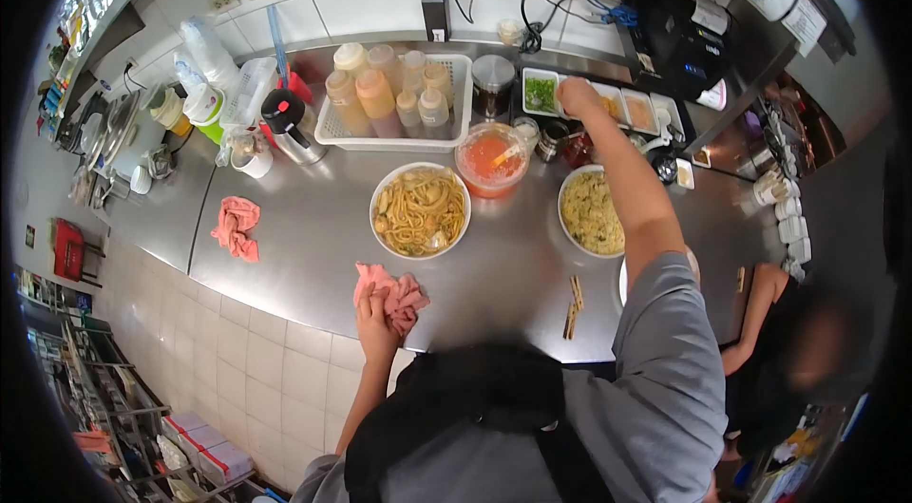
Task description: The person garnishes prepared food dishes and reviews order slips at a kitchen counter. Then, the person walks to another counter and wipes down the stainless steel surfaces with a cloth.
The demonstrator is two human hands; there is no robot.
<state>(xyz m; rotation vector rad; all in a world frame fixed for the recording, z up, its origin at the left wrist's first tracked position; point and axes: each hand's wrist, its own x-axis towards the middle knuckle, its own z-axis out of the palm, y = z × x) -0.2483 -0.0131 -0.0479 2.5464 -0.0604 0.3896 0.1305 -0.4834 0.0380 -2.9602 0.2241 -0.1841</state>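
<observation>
I see noodles [421, 208] and, right of them, rice [589, 210] dished; left hand [376, 311] holds cloth [407, 299], right hand [578, 97] by greens [539, 92]: grip, remainder unclear.

Mid-frame, a broad lane of bare counter [513, 265] runs between the noodle bowl [420, 210] and the rice bowl [587, 213], but the orange tub [486, 170] plugs its top end! Right of centre, the right forearm [632, 175] slants across, barring the rice bowl's right side. Wooden pegs [573, 305] sit below. Left of the noodles, there's passing room up to a pink cloth [237, 227].
</observation>
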